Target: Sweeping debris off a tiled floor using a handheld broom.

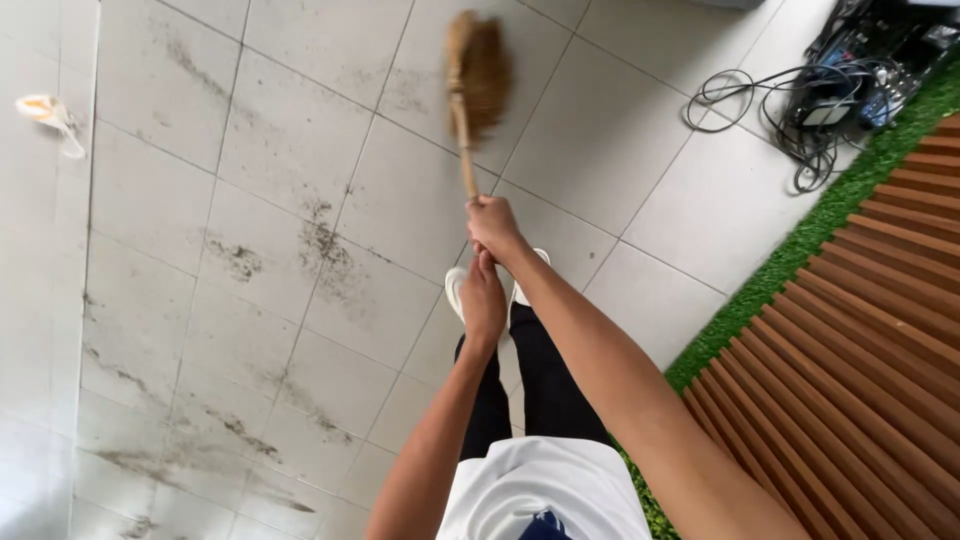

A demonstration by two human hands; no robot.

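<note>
A straw broom [476, 72] with a thin wooden handle reaches out over the pale tiled floor [290, 150]; its brush head is blurred. My right hand [493, 226] grips the handle higher up, and my left hand [483, 298] holds the handle's end just below it, the two hands almost touching. Under my hands I see my dark trousers and white shoes [456, 288].
Dark dirt streaks [325, 250] run across the tiles. A crumpled bit of litter [48, 112] lies at far left. Black cables [770, 115] and a dark device [862, 62] sit at top right. A green turf strip [800, 245] borders wooden slats [860, 350] at right.
</note>
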